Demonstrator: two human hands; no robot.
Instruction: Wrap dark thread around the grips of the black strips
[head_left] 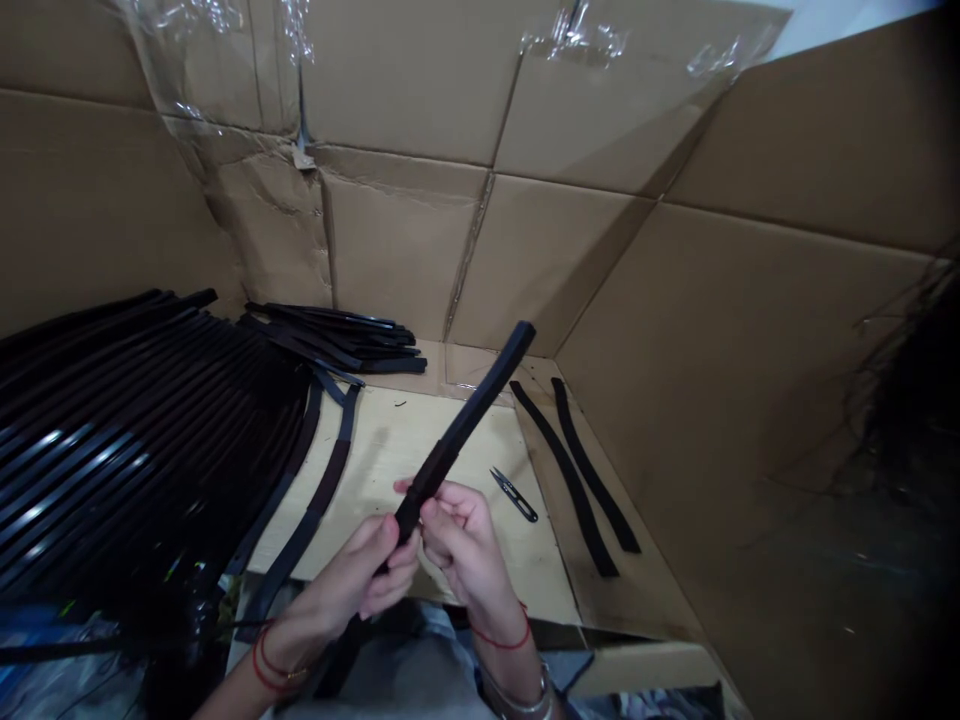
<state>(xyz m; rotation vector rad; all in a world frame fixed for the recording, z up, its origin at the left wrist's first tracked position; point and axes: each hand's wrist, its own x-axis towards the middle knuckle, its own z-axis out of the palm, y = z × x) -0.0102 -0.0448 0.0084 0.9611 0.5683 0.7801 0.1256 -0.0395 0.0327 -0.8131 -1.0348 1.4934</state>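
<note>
From here I count two hands point(466, 545), one held strip point(480, 401), one snipper point(514, 496), two strips point(568, 465) past the board's point(480, 450) right edge.

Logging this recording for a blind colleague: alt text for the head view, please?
The left hand and right hand hold a black strip above a pale board. Snips lie on the board; more strips are heaped at left, two others lie on cardboard at right.

Here we are, cardboard walls point(405, 80) rising at the back and sides, clear tape point(577, 42) glinting up top! Down on the pale counter point(386, 450) we spot black snips point(515, 495), points facing away, and a tiny dark scrap point(400, 403) over to the left.
</note>
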